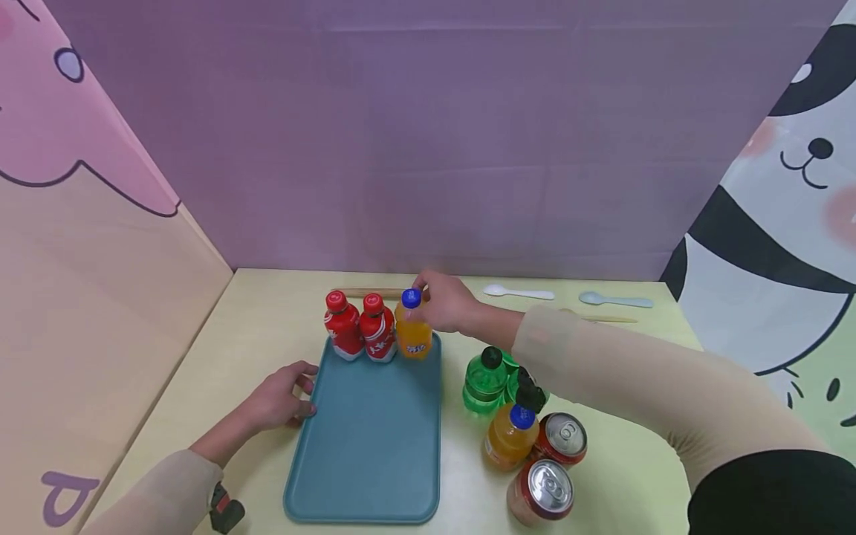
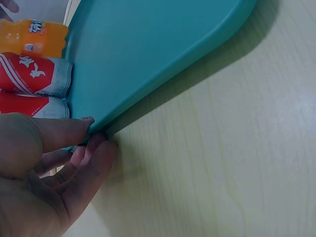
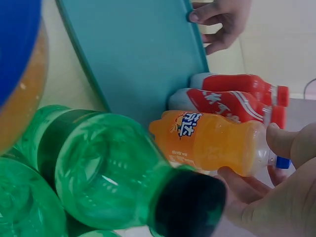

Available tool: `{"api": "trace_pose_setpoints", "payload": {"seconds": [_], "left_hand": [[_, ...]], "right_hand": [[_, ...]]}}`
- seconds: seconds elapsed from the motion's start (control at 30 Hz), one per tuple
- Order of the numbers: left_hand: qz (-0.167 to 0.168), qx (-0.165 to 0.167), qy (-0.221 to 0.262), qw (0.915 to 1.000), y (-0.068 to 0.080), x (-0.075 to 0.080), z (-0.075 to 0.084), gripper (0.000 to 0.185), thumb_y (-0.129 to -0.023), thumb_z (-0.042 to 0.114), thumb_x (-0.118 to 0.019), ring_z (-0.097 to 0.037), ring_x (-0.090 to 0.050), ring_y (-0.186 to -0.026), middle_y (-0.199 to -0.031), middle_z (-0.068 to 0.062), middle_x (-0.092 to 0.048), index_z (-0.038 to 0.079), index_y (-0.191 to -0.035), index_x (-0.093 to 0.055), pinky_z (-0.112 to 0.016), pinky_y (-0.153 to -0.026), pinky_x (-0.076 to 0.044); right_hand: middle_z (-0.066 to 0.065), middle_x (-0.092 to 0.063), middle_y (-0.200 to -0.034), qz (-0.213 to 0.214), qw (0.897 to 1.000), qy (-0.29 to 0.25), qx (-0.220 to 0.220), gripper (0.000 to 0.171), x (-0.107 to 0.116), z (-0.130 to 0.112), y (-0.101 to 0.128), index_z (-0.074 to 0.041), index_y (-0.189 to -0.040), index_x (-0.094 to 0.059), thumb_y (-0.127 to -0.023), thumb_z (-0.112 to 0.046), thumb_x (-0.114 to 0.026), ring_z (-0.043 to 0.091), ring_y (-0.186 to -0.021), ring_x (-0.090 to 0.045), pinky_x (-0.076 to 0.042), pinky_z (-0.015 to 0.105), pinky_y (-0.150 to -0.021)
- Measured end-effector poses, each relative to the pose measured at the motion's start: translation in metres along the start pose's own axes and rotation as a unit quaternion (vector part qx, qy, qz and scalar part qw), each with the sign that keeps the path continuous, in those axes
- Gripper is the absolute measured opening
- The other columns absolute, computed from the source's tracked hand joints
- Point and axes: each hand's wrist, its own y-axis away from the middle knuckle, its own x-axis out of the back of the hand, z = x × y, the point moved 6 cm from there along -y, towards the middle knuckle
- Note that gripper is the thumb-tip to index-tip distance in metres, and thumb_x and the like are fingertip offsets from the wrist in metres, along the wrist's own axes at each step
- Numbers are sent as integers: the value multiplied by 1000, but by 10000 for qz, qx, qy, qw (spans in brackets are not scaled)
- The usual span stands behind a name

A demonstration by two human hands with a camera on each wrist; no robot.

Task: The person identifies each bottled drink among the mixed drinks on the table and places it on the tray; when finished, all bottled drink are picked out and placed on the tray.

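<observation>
The right hand [image 1: 446,305] holds an orange bottle [image 1: 414,342] at the far right corner of the tray [image 1: 374,438], base contact unclear; the left hand [image 1: 281,397] pinches its rim. A sleeve [image 1: 602,364] partly hides green bottles [image 1: 484,386].

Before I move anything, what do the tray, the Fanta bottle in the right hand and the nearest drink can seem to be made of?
Tray: probably moulded plastic, satin; even colour, rounded rim.
Fanta bottle in the right hand: likely clear, glossy plastic; orange drink shows through, highlights on shoulder.
Nearest drink can: metal, perhaps aluminium; its silvery top shines.
</observation>
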Motion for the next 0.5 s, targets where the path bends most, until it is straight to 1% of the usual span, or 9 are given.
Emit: {"api": "trace_pose_setpoints", "payload": {"seconds": [0.07,0.27,0.4,0.5], "left_hand": [[4,-11,4,10000,0,0,1,69,-86,-1,-78,-24,-63,-85,-113,-17,-58,-7,-144,-42,-38,-66,-64],[16,-54,11,10000,1,1,4,67,-86,-3,-76,-24,-63,-83,-111,-17,-58,-8,-143,-42,-38,-65,-64],[22,-35,1,10000,1,1,3,67,-86,-3,-76,-24,-63,-82,-110,-17,-58,-8,-144,-42,-37,-64,-64],[-2,2,3,10000,1,1,2,68,-86,-2,-76,-24,-63,-83,-110,-17,-58,-8,-144,-42,-37,-65,-64]], "right_hand": [[10,-62,-114,-103,9999,67,27,37,-4,2,-1,-11,-119,-56,-92,-21,-78,26,-103,-61,-60,37,-85],[13,-62,-130,-367,9992,185,-8,40,-10,7,-2,-13,-125,-56,-92,-22,-78,28,-113,-62,-59,41,-91],[14,-61,-134,-571,9983,81,-45,43,-9,10,-3,-13,-128,-56,-92,-23,-78,30,-118,-61,-58,42,-95],[14,-58,-140,-920,9957,-123,-55,49,-10,15,-6,-13,-132,-54,-91,-23,-78,31,-125,-59,-57,47,-99]]}}
